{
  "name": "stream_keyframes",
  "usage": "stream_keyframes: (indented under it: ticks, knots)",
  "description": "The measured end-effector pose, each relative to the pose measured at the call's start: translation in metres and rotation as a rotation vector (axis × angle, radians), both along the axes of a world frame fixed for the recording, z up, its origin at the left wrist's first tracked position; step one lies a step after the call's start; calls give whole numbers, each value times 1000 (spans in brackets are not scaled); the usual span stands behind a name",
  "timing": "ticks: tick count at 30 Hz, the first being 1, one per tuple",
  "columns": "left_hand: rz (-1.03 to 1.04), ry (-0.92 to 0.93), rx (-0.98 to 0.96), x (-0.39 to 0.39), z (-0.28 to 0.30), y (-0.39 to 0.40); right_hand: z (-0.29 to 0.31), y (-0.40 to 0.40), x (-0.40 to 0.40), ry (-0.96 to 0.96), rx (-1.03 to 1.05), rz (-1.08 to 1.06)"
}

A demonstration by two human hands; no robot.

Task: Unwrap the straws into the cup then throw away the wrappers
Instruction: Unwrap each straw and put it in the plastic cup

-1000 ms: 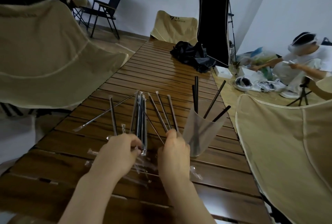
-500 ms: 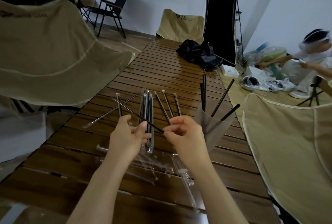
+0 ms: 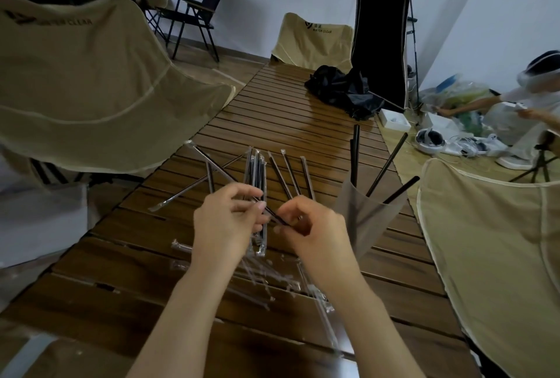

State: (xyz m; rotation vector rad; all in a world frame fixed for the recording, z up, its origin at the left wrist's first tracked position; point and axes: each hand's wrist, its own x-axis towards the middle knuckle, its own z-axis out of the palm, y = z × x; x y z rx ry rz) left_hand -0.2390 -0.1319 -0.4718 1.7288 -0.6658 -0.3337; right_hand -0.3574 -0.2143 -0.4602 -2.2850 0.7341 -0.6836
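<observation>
A wrapped black straw slants up to the left above the slatted wooden table. My left hand pinches it partway along, and my right hand pinches its near end. Several more wrapped straws lie fanned out on the table behind my hands. A translucent cup stands to the right of my right hand and holds three bare black straws. Empty clear wrappers lie scattered on the table under my forearms.
Beige folding chairs stand at the left, the right and the far end. A black bag lies at the far end of the table. A person sits on the floor at the right among loose items.
Both hands lifted one wrapped straw off the table and now hold it between them, raised and angled to the upper left. The view shifted slightly.
</observation>
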Motion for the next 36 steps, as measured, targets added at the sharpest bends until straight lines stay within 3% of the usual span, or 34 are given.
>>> stream_keyframes:
  ticks: [8, 16, 28, 36]
  knots:
    - [-136, -414, 304, 6, 1, 8, -1, -13, -8, 48, -110, -21]
    - [-244, -450, 320, 7, 6, 12, -4, -15, -9, 60, -64, -5]
    - [-159, -559, 351, -7, 9, 5, -8, -7, 2, 194, -154, -10]
    - [-63, -682, 300, -18, 8, -2, -8, 3, 6, 96, -96, -145]
